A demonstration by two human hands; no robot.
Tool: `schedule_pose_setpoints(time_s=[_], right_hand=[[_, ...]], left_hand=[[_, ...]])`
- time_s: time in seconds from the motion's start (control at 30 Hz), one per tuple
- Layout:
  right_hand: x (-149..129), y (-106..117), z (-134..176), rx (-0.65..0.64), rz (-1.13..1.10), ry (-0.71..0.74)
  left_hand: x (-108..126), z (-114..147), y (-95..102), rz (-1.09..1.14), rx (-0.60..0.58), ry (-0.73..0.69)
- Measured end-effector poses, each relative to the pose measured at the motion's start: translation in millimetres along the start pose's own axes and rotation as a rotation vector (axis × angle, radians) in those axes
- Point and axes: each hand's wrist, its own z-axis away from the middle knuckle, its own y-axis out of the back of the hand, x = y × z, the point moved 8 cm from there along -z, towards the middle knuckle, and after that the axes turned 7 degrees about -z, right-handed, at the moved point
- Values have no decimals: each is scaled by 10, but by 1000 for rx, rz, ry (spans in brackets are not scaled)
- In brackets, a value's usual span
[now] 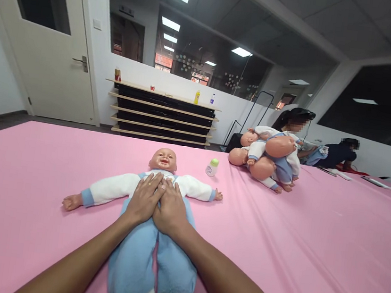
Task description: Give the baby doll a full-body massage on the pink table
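Note:
A baby doll in a white top and light blue trousers lies on its back, its head away from me and its arms spread. My left hand rests flat on the doll's chest, fingers stretched toward its neck; a ring shows on one finger. Beside it, my right hand also lies flat on the chest, and the two thumbs touch or overlap. Neither hand grips anything. Just past the doll's outstretched arm stands a small white bottle with a green cap.
A pink sheet covers the table, wrinkled at the right. Several more dolls are heaped at the back right. Behind them are a person and, farther right, another person. A low shelf with bottles stands against the wall.

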Motion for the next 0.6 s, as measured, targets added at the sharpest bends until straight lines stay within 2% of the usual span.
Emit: schedule_pose_setpoints(time_s=[0.1, 0.23, 0.6], right_hand=[[-69, 35, 9, -30, -48, 71], [-61, 75, 5, -7, -66, 35], [-96, 85, -3, -16, -36, 48]], left_hand=[[-79, -13, -23, -16, -7, 48], [-125, 8, -15, -23, 7, 45], [-158, 121, 72, -100, 178, -254]])
